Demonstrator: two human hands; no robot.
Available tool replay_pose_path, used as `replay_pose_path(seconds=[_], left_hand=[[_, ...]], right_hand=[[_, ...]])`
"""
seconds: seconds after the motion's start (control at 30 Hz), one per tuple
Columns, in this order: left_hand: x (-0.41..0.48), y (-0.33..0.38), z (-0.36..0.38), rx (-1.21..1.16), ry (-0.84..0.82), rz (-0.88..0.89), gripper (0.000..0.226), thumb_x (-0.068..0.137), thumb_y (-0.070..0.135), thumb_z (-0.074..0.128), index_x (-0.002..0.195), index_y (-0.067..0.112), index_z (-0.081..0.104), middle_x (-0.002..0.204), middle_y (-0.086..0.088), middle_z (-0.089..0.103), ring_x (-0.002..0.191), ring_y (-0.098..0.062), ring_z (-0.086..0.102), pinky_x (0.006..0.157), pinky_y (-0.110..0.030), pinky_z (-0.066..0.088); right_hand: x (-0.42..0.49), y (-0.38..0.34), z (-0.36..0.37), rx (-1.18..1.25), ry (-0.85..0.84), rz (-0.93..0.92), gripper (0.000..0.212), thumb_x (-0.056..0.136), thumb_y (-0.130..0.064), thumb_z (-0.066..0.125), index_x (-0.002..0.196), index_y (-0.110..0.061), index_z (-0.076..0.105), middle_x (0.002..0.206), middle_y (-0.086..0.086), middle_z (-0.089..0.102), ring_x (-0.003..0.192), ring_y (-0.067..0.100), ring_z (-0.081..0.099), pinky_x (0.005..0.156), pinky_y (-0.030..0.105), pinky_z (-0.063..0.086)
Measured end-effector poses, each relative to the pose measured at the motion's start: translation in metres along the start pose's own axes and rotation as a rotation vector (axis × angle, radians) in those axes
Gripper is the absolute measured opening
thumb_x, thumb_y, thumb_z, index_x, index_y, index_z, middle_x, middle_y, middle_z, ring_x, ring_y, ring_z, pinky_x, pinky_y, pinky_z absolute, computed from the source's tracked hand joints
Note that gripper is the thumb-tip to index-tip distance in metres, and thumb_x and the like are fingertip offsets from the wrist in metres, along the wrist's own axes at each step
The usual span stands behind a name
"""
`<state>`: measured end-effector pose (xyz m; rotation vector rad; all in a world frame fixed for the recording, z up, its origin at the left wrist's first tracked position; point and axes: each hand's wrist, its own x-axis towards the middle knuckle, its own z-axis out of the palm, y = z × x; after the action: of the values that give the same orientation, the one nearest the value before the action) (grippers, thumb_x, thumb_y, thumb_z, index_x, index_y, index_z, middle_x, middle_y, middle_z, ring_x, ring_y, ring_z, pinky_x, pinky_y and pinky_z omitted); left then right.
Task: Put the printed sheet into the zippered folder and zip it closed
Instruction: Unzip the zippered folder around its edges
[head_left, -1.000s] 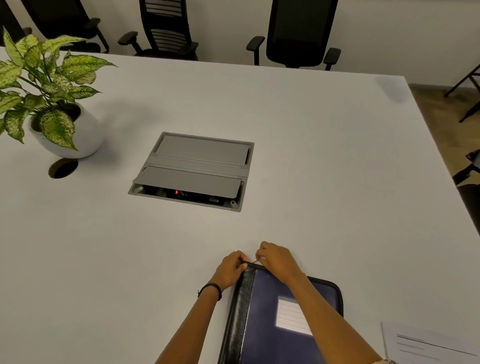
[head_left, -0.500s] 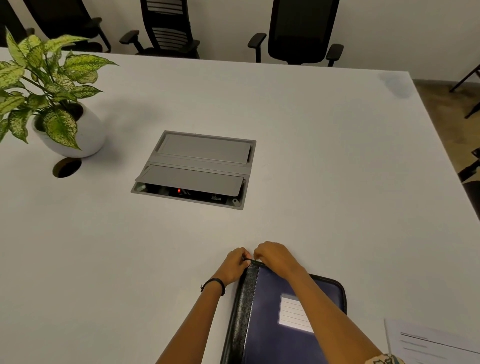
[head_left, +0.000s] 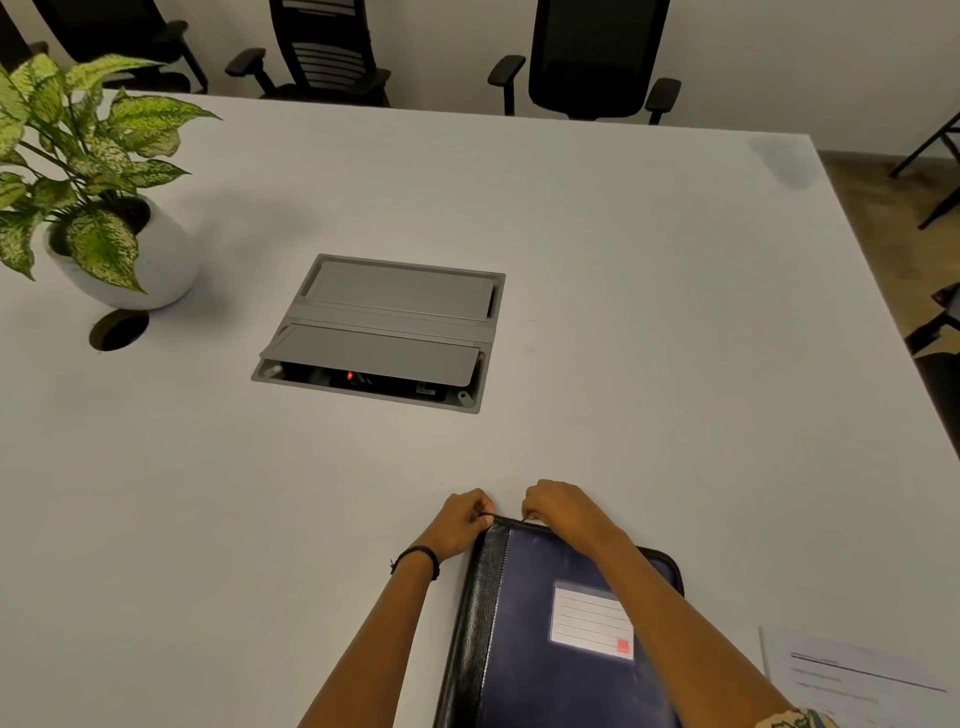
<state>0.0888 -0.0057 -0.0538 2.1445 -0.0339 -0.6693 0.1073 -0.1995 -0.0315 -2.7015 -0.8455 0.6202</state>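
head | left hand (head_left: 462, 525), right hand (head_left: 566, 514): grips pinch folder (head_left: 524, 623) at far edge; printed sheet (head_left: 852, 675) apart, right

**Hands part along the folder's far edge**

The right hand (head_left: 563, 512) has slid a little toward the worktop's right edge and no longer touches the left hand (head_left: 462, 525), as it did half a second ago. A short stretch of the zippered folder's (head_left: 524, 623) black far edge, earlier hidden under the knuckles, now shows between them. The right forearm has shifted with the hand and uncovered more of the cover's label (head_left: 587, 618), including a red mark at its lower right. The head view has also tipped slightly, so a bit more of the printed sheet (head_left: 852, 675) shows near the worktop's near right corner.
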Motion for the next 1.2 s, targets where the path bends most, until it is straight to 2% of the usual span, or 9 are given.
replay_pose_path(seconds=[0.27,0.33,0.47,0.53,0.73,0.83,0.97,1.1,1.2], left_hand=[[-0.001,0.002,-0.007,0.026,-0.066,0.032,0.012,0.092,-0.001,0.052,0.089,0.011,0.051,0.081,0.003,0.053,0.073,-0.006,0.047,0.065,-0.005,0.039],[-0.001,0.004,-0.007,0.040,-0.061,0.033,0.011,0.092,-0.001,0.052,0.090,0.009,0.054,0.083,0.000,0.054,0.077,-0.013,0.048,0.068,-0.009,0.038],[0.002,0.008,0.003,0.168,-0.019,0.061,0.014,0.091,0.006,0.054,0.100,0.002,0.064,0.098,-0.010,0.065,0.092,-0.021,0.051,0.084,-0.029,0.043],[0.001,0.008,0.008,0.267,0.008,0.057,0.016,0.093,0.018,0.055,0.104,0.011,0.063,0.109,-0.006,0.065,0.103,-0.020,0.047,0.089,-0.028,0.039],[0.003,0.017,0.016,0.284,0.025,0.074,0.017,0.092,0.024,0.057,0.102,0.013,0.065,0.108,-0.005,0.066,0.107,-0.020,0.048,0.088,-0.025,0.038],[0.004,0.026,0.022,0.238,0.003,0.051,0.020,0.093,0.024,0.056,0.101,0.009,0.067,0.109,-0.009,0.067,0.107,-0.022,0.051,0.092,-0.031,0.043],[0.006,0.032,0.024,0.158,0.011,-0.020,0.020,0.091,0.022,0.059,0.096,0.005,0.069,0.105,-0.012,0.071,0.101,-0.025,0.063,0.091,-0.036,0.049],[0.006,0.035,0.022,0.139,-0.002,-0.050,0.019,0.090,0.021,0.061,0.096,0.005,0.068,0.106,-0.013,0.070,0.100,-0.027,0.063,0.090,-0.036,0.050],[0.006,0.037,0.022,0.182,-0.004,-0.067,0.020,0.091,0.023,0.059,0.098,0.005,0.066,0.107,-0.011,0.069,0.101,-0.026,0.062,0.082,-0.029,0.046]], right_hand=[[-0.021,0.015,-0.001,-0.023,0.003,0.031,0.025,0.091,-0.006,0.045,0.109,-0.012,0.061,0.111,0.007,0.063,0.100,0.021,0.056,0.085,0.031,0.047],[-0.023,0.015,0.000,-0.029,0.017,0.041,0.025,0.090,-0.005,0.045,0.108,-0.012,0.062,0.110,0.007,0.063,0.098,0.021,0.057,0.084,0.031,0.047],[-0.024,0.014,0.002,0.010,0.037,0.075,0.026,0.092,-0.006,0.043,0.109,-0.011,0.062,0.112,0.008,0.062,0.100,0.021,0.056,0.084,0.032,0.045],[-0.024,0.013,0.004,0.059,0.045,0.096,0.026,0.092,-0.006,0.043,0.109,-0.012,0.062,0.112,0.008,0.062,0.101,0.021,0.056,0.084,0.031,0.045],[-0.026,0.004,0.010,0.189,0.070,0.120,0.029,0.088,-0.005,0.044,0.103,-0.017,0.066,0.104,0.005,0.066,0.094,0.020,0.058,0.079,0.032,0.048],[-0.027,0.004,0.013,0.225,0.073,0.138,0.024,0.089,-0.012,0.047,0.103,-0.019,0.066,0.103,0.005,0.067,0.091,0.019,0.058,0.080,0.031,0.050],[-0.027,0.006,0.012,0.185,0.093,0.145,0.025,0.085,-0.009,0.048,0.099,-0.019,0.066,0.100,0.006,0.068,0.082,0.016,0.055,0.067,0.024,0.039],[-0.027,0.005,0.014,0.121,0.142,0.145,0.027,0.086,-0.005,0.046,0.102,-0.016,0.065,0.102,0.008,0.068,0.089,0.024,0.058,0.076,0.029,0.040],[-0.026,0.007,0.018,0.091,0.175,0.155,0.033,0.085,0.004,0.042,0.104,-0.013,0.063,0.104,0.010,0.067,0.091,0.027,0.056,0.077,0.028,0.036]])
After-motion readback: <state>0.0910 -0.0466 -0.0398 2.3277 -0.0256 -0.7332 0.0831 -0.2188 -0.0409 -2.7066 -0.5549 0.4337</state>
